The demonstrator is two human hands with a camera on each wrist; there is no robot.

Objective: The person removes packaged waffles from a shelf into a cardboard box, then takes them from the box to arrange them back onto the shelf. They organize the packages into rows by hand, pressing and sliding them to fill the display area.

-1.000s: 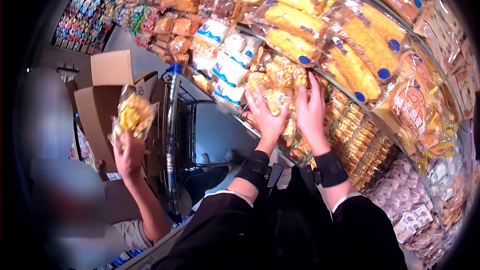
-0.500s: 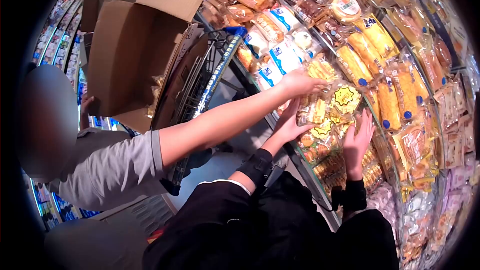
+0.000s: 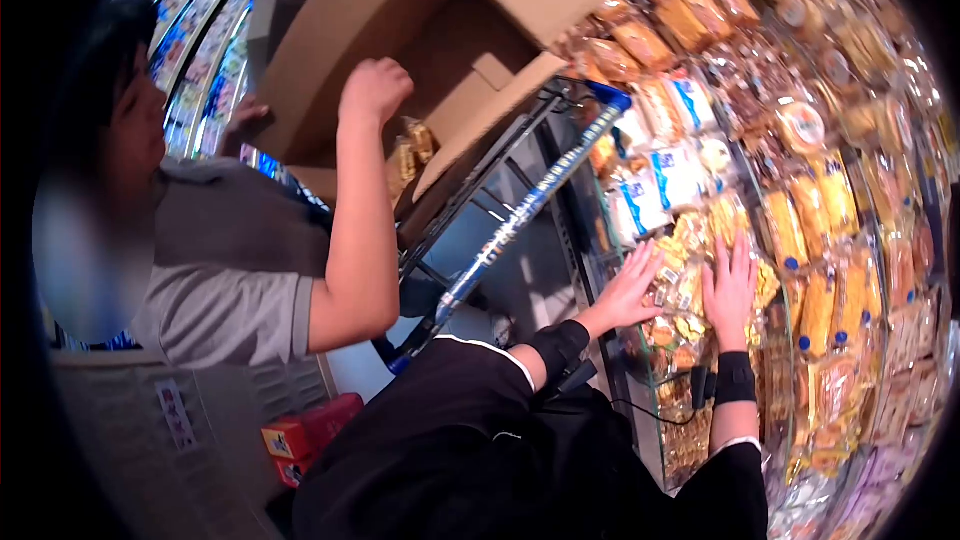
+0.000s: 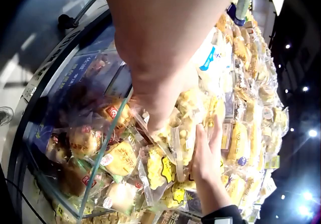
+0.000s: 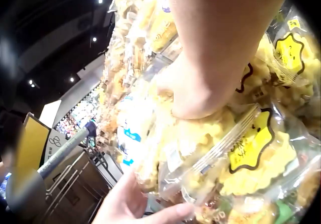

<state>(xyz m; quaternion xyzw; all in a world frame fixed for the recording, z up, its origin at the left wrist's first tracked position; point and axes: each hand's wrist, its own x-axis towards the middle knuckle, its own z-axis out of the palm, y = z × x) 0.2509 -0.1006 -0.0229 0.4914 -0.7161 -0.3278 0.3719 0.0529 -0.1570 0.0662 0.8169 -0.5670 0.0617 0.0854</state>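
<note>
The bagged yellow pastries (image 3: pixel 688 265) lie heaped on the display right in front of me, in clear wrappers, several with yellow star-shaped labels (image 5: pixel 253 141). My left hand (image 3: pixel 628 290) rests against the near side of the heap, fingers straight and spread and the thumb apart, gripping no bag. My right hand (image 3: pixel 731 282) lies on the other side of the heap, its fingers extended and released too, so some of the bags sit between my two palms. Just beyond my left hand are white-and-blue packs (image 3: pixel 650 190); to the right of my right hand run long yellow cakes (image 3: pixel 830 195) with round blue stickers. Near my left wrist, bagged buns (image 4: pixel 84 141) lie by the edge of a glass panel (image 4: pixel 107 138). Farther left comes the blue-ended handle (image 3: pixel 520 216) of a cart, and past it a large cardboard box (image 3: pixel 330 50) with its flaps up and a few golden packs (image 3: pixel 410 155) inside. Another person in a grey short sleeve (image 3: pixel 240 305) raises a curled hand (image 3: pixel 378 90) before that box; I cannot tell whether it holds anything.
</note>
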